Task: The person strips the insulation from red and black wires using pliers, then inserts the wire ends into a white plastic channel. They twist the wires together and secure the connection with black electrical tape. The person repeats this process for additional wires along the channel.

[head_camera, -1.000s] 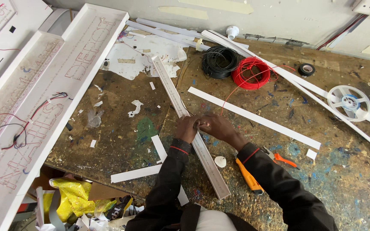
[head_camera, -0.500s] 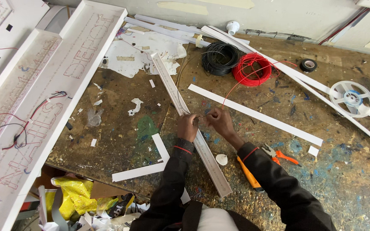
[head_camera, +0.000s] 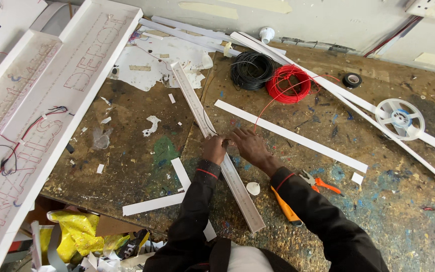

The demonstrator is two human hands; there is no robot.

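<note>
A long white channel strip [head_camera: 197,108] lies slanted across the stained workbench [head_camera: 127,146]. My left hand [head_camera: 213,149] rests on the strip near its middle, fingers curled on it. My right hand [head_camera: 248,145] sits just right of it, fingertips pinching a thin red wire at the strip. That red wire [head_camera: 265,103] runs up to a red wire coil [head_camera: 288,83] beside a black wire coil [head_camera: 252,70]. Both sleeves are dark with red cuff trim.
Large white sign trays [head_camera: 51,100] with outlined letters and wiring fill the left. Flat white strips [head_camera: 288,134], a white reel [head_camera: 400,118], a black tape roll [head_camera: 351,79], orange-handled pliers [head_camera: 319,183], an orange utility knife [head_camera: 286,206] and a white cap [head_camera: 252,188] lie around. Yellow bag [head_camera: 79,231] sits below the bench edge.
Both hands have stayed together at the strip's middle, shifting slightly. The view has tilted a little, so the bench sits lower in frame.
</note>
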